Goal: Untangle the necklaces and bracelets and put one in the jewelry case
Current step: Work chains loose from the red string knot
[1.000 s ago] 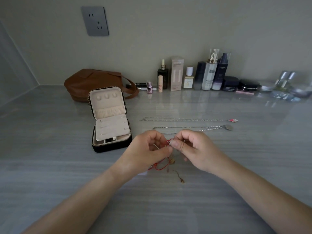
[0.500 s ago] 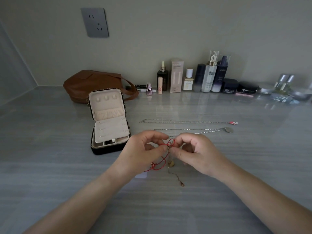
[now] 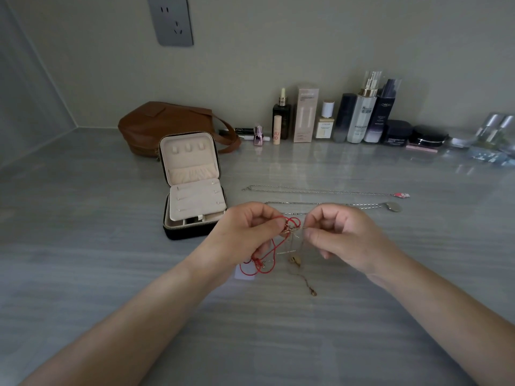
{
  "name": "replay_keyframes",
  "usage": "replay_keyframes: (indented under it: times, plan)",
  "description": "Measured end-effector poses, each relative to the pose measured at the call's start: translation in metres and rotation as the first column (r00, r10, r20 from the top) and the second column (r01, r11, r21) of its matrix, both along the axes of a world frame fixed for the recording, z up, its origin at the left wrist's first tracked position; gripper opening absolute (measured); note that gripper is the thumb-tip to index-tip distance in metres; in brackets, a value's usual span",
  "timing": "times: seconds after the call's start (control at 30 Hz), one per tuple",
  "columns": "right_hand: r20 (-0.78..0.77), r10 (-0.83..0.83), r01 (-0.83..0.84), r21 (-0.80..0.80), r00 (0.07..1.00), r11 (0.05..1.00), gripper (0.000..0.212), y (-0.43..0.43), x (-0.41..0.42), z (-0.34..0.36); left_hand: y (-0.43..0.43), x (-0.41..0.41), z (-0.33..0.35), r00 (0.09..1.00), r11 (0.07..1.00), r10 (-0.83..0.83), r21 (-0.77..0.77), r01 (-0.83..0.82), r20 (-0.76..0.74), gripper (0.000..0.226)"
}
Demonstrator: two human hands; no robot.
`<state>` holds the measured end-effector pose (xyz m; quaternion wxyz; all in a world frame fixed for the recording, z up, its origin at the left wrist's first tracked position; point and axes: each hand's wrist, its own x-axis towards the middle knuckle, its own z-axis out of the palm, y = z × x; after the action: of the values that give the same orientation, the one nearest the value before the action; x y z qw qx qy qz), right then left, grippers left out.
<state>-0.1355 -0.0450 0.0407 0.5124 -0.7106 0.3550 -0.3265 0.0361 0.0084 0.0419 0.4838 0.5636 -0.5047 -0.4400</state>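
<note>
Head view, scanning left to right. Grey wall socket [image 3: 170,20] is sitting high on the wall. Brown leather bag [image 3: 156,126] is lying at the back of the grey countertop [image 3: 83,274], strap trailing to the right. Jewelry case [image 3: 192,188] is standing open just in front of the bag: black shell, cream lining, lid leaning upright, a padded flap lying over the lower tray.

Left hand [image 3: 245,232] is hovering over the counter just right of the case, fingers curled, thumb and forefinger pinching the red cord bracelet [image 3: 274,247] at the tangle. The cord's loops are hanging below the hand and reaching the counter by a small white tag [image 3: 245,274]. Gold chain [image 3: 305,277] is knotting into the red cord at the pinch point and dangling down, a small gold pendant [image 3: 294,260] hanging partway along it, its clasp end lying on the counter.

Right hand [image 3: 342,238] is facing the left one, fingers curled, thumb and forefinger gripping the gold chain just beside the tangle. Both hands' fingertips are staying close but apart.

Behind the hands, two silver necklaces are lying stretched out straight, side by side: pink-pendant necklace [image 3: 320,192] farther back, disc-pendant necklace [image 3: 362,205] nearer, its left part hiding behind the hands.

Cosmetics row [image 3: 359,118] is standing along the wall: dark dropper bottle, pink box, pump bottles, jars, running out to the right edge.
</note>
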Motion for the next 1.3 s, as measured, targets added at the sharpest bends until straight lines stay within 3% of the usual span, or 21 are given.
replay_keyframes:
  times: [0.13, 0.37, 0.53, 0.87, 1.3]
  plan:
    - [0.024, -0.007, 0.007, 0.036, 1.000, 0.999, 0.019, 0.001, 0.000, 0.002, 0.001, -0.002, 0.001, 0.999, 1.000, -0.019, 0.019, 0.019, -0.040, 0.010]
    - [0.043, 0.019, -0.021, 0.062, 0.999, 0.998, 0.015, 0.004, -0.001, 0.004, 0.001, -0.005, -0.003, 0.999, 0.999, -0.029, 0.033, 0.027, 0.045, 0.007]
    - [0.025, 0.023, -0.024, 0.061, 0.999, 0.998, 0.017, 0.004, -0.001, 0.006, 0.000, -0.003, -0.002, 0.999, 1.000, 0.002, -0.004, -0.002, -0.038, 0.008]
    - [-0.039, 0.006, 0.002, 0.194, 0.999, 0.981, 0.028, 0.003, -0.003, 0.011, 0.001, -0.004, 0.000, 0.999, 0.999, 0.020, -0.041, -0.021, -0.040, 0.011]
    - [0.065, 0.031, -0.045, 0.232, 0.997, 0.972, 0.019, 0.002, -0.006, 0.014, 0.000, -0.005, 0.002, 0.994, 1.000, -0.001, 0.000, 0.001, -0.113, 0.017]
